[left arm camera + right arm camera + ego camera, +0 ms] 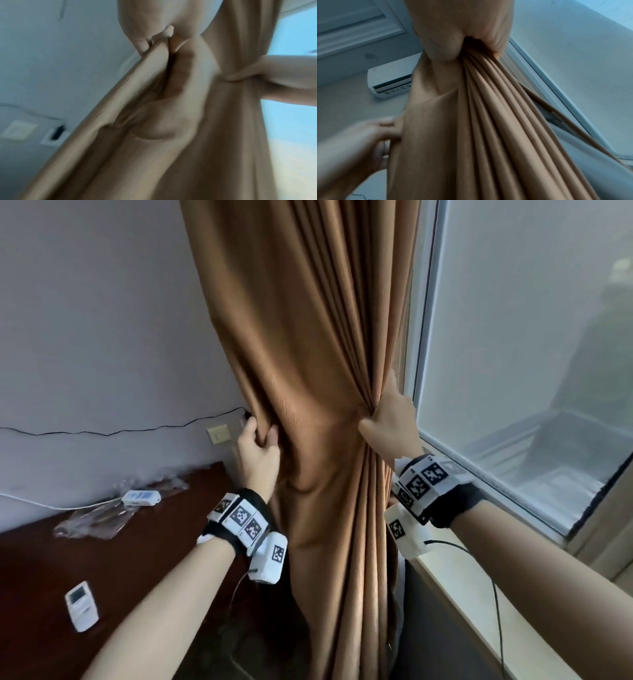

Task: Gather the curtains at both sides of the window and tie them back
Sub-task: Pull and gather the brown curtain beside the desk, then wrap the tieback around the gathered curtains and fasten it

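Observation:
A brown curtain hangs at the left side of the window, bunched at mid-height. My left hand grips the curtain's left edge fold between thumb and fingers. My right hand grips the gathered pleats on the window side. In the left wrist view the curtain fills the middle, the left hand holds the hem, and the right hand squeezes the bundle. In the right wrist view the right hand clamps the pleats and the left hand holds the edge. No tieback is visible.
A dark wooden table stands at the left with a white remote, a white adapter and clear plastic wrap. A wall socket and black cable sit behind. The pale windowsill runs at the right. An air conditioner hangs high.

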A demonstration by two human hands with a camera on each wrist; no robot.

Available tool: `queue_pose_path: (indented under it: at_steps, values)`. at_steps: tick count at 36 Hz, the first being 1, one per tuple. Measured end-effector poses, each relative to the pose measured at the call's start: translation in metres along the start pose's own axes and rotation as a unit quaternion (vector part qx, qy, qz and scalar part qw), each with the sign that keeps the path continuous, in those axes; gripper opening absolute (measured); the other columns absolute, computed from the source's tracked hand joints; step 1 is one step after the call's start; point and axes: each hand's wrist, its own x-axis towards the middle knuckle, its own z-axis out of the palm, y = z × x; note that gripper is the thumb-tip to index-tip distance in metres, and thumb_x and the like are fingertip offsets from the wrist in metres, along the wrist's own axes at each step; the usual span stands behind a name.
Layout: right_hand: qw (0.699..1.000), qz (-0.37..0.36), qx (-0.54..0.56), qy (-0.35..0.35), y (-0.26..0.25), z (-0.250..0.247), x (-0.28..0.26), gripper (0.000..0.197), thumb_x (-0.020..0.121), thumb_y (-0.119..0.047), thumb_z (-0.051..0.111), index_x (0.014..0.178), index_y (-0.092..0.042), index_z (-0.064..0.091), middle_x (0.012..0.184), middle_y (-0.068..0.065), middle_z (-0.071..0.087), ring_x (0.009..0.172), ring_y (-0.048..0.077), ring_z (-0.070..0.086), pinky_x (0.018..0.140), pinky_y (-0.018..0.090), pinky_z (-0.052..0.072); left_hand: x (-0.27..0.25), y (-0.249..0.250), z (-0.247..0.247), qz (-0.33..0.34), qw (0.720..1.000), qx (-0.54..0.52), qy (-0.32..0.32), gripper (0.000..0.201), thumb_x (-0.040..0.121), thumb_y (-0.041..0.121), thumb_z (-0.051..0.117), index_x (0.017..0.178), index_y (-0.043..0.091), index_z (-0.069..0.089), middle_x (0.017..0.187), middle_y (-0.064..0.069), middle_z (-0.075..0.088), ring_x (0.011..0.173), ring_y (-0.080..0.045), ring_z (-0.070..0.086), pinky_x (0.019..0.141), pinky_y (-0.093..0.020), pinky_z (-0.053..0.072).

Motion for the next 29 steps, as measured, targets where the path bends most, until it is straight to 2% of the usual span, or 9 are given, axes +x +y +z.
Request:
queue_pose_path:
  at_steps: [4, 9, 11, 14, 18, 21, 23, 25, 29]
  values:
    - [1.000, 0.006, 0.020, -0.016, -0.006, -0.002, -0.005, 0.051, 0.068, 0.000, 0.048, 0.117, -0.009, 0.039, 0.087, 0.015, 0.060, 0.078, 0.037, 0.059, 0.075, 0.048, 0.053, -0.026, 0.024, -0.002, 0.038, 0.995, 0.032, -0.086, 0.006, 0.081, 0.020, 0.051, 0.086, 0.016, 0.053, 0.074, -0.002, 0.064, 0.075, -0.026, 0.062, 0.071, -0.038, 0.051]
    - [0.999, 0.022, 0.031, -0.034, -0.015, -0.006, -0.015, 0.048, 0.071, -0.001, 0.047, 0.118, -0.008, 0.037, 0.094, 0.020, 0.059, 0.089, 0.041, 0.056, 0.080, 0.046, 0.049, -0.055, 0.070, -0.001, 0.049, 0.982, 0.111, -0.147, 0.016, 0.086, 0.013, 0.054, 0.075, 0.018, 0.043, 0.065, 0.000, 0.053, 0.072, -0.033, 0.058, 0.060, -0.035, 0.038]
    - [0.997, 0.015, 0.055, -0.049, -0.017, -0.008, -0.018, 0.048, 0.072, -0.002, 0.047, 0.118, -0.009, 0.037, 0.097, 0.022, 0.059, 0.092, 0.043, 0.056, 0.082, 0.048, 0.049, -0.061, 0.083, 0.002, 0.023, 0.971, 0.121, -0.204, 0.015, 0.082, 0.029, 0.060, 0.083, 0.018, 0.050, 0.078, -0.002, 0.064, 0.083, -0.029, 0.062, 0.069, -0.034, 0.046]
    - [0.991, 0.018, 0.085, -0.099, -0.023, -0.012, -0.022, 0.044, 0.082, -0.011, 0.054, 0.122, -0.009, 0.035, 0.104, 0.020, 0.059, 0.098, 0.039, 0.058, 0.084, 0.042, 0.050, -0.065, 0.099, 0.011, -0.017, 0.947, 0.158, -0.280, 0.066, 0.069, 0.058, 0.067, 0.117, 0.017, 0.049, 0.116, -0.011, 0.063, 0.110, -0.033, 0.058, 0.091, -0.041, 0.049]
    - [0.976, 0.009, 0.094, -0.196, -0.031, -0.023, -0.020, 0.056, 0.088, -0.043, 0.061, 0.126, -0.010, 0.037, 0.119, 0.013, 0.059, 0.107, 0.028, 0.056, 0.084, 0.030, 0.042, -0.066, 0.115, 0.025, -0.014, 0.945, 0.208, -0.252, 0.084, 0.071, 0.052, 0.068, 0.140, 0.015, 0.037, 0.132, -0.010, 0.055, 0.119, -0.029, 0.055, 0.095, -0.036, 0.047]
    - [0.949, 0.043, 0.153, -0.274, -0.031, -0.036, -0.013, 0.079, 0.078, -0.069, 0.057, 0.137, -0.019, 0.039, 0.126, 0.001, 0.059, 0.114, 0.018, 0.057, 0.101, 0.033, 0.042, -0.062, 0.122, 0.031, -0.029, 0.957, 0.180, -0.226, 0.090, 0.063, 0.050, 0.074, 0.140, 0.018, 0.042, 0.136, -0.006, 0.053, 0.120, -0.026, 0.055, 0.097, -0.042, 0.048]
    - [0.939, 0.047, 0.170, -0.295, -0.028, -0.043, -0.011, 0.086, 0.073, -0.078, 0.051, 0.139, -0.024, 0.043, 0.128, -0.002, 0.059, 0.117, 0.016, 0.056, 0.107, 0.038, 0.040, -0.062, 0.124, 0.038, -0.027, 0.955, 0.210, -0.207, 0.098, 0.057, 0.071, 0.055, 0.140, 0.020, 0.040, 0.134, -0.007, 0.054, 0.116, -0.028, 0.058, 0.094, -0.041, 0.049]
    - [0.934, 0.043, 0.171, -0.311, -0.024, -0.051, -0.010, 0.080, 0.079, -0.077, 0.046, 0.140, -0.025, 0.044, 0.131, -0.003, 0.058, 0.120, 0.015, 0.055, 0.110, 0.039, 0.038, -0.063, 0.125, 0.048, -0.034, 0.954, 0.246, -0.169, 0.101, 0.056, 0.077, 0.033, 0.138, 0.019, 0.040, 0.131, -0.009, 0.056, 0.112, -0.029, 0.060, 0.088, -0.036, 0.048]
    - [0.930, 0.052, 0.144, -0.335, -0.015, -0.064, -0.007, 0.096, 0.069, -0.089, 0.036, 0.139, -0.023, 0.049, 0.137, -0.003, 0.054, 0.127, 0.013, 0.049, 0.114, 0.041, 0.030, -0.070, 0.137, 0.054, -0.095, 0.962, 0.225, -0.126, 0.065, 0.072, 0.058, 0.050, 0.116, 0.010, 0.054, 0.109, -0.015, 0.066, 0.101, -0.037, 0.063, 0.083, -0.039, 0.052]
